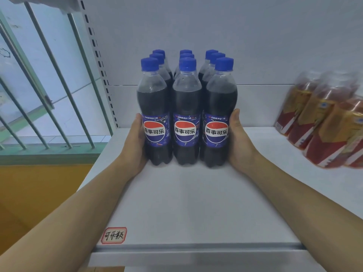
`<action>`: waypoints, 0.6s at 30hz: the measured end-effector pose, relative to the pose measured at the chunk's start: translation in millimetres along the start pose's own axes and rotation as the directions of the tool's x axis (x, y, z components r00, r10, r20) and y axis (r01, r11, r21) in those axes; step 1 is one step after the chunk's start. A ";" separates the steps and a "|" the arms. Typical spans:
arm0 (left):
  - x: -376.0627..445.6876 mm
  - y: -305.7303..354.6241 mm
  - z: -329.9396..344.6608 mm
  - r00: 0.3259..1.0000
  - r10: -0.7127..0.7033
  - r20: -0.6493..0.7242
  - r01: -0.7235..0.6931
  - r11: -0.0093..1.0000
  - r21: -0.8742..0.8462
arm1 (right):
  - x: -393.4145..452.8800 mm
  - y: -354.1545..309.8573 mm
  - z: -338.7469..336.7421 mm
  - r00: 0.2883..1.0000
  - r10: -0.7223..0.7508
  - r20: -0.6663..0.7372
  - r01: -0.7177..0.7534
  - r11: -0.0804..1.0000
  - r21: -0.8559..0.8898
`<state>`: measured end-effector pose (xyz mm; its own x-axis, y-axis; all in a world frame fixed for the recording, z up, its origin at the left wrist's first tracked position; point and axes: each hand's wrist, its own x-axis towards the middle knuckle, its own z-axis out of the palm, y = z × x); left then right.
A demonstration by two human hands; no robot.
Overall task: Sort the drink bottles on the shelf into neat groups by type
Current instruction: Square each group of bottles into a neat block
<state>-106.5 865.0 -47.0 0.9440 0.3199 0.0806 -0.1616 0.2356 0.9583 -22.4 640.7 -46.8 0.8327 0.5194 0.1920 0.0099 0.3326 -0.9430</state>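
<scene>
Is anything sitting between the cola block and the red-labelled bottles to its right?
Nothing visible. Bare shelf lies between the cola bottles and the red-labelled bottles; only the right hand rests against the cola block.

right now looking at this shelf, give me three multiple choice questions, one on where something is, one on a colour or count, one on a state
1. Where are the red and gold bottles relative to the cola bottles?
A. to their right
B. to their left
C. stacked on top of them

2. What colour are the cola bottle caps?
A. red
B. blue
C. white

3. What are the hands doing?
A. resting flat on the shelf
B. lifting one bottle by its cap
C. pressing the two sides of the cola group

Answers:
1. A, they stand at the right end of the shelf, apart from the cola group.
2. B, every visible cap is blue.
3. C, the left hand lies against the left front bottle and the right hand against the right front one.
</scene>
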 end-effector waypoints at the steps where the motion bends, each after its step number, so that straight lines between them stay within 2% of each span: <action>1: -0.2 0.3 0.0 1.000 -0.006 0.011 0.006 1.000 -0.003 | -0.6 -1.0 1.0 1.000 0.001 0.002 -0.001 1.000 0.007; 15: -2.9 2.9 2.6 1.000 -0.005 -0.001 0.005 0.999 0.037 | -3.9 -3.8 0.8 0.999 -0.021 0.038 0.020 1.000 0.023; 18: -3.6 3.1 1.6 1.000 0.005 0.022 -0.006 0.999 0.043 | -3.5 -3.7 -3.5 0.999 -0.023 0.044 0.025 0.999 -0.045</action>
<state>-109.9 863.1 -43.9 0.9491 0.3013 0.0917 -0.1553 0.1942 0.9686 -23.4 634.9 -44.9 0.8072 0.5457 0.2252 0.0556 0.3094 -0.9493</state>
